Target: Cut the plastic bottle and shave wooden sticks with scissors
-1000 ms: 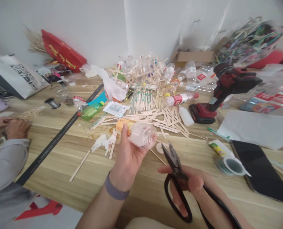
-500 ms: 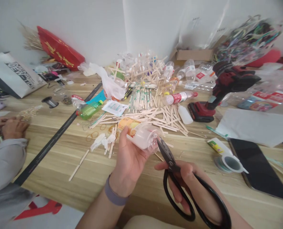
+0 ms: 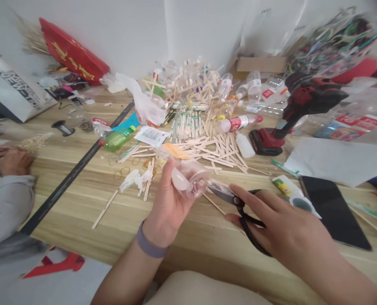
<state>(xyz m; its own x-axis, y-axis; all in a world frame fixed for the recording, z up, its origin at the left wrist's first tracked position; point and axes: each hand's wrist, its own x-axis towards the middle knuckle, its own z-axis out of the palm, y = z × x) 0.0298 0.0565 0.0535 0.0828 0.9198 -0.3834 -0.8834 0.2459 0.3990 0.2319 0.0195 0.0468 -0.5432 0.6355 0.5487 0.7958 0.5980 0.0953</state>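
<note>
Clear plastic bottle (image 3: 188, 180) above the wooden table (image 3: 77, 207), gripped in the curled left hand (image 3: 171, 197); right of the bottle, the right hand (image 3: 277, 220), partly closed, holds black-handled scissors (image 3: 223, 192), blade tips beside its end.

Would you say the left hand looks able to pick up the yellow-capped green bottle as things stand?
Probably not: the left hand is wrapped around a clear bottle. Otherwise the way to the green bottle seems open, with only low things such as the crumpled white scraps lying between.
</note>
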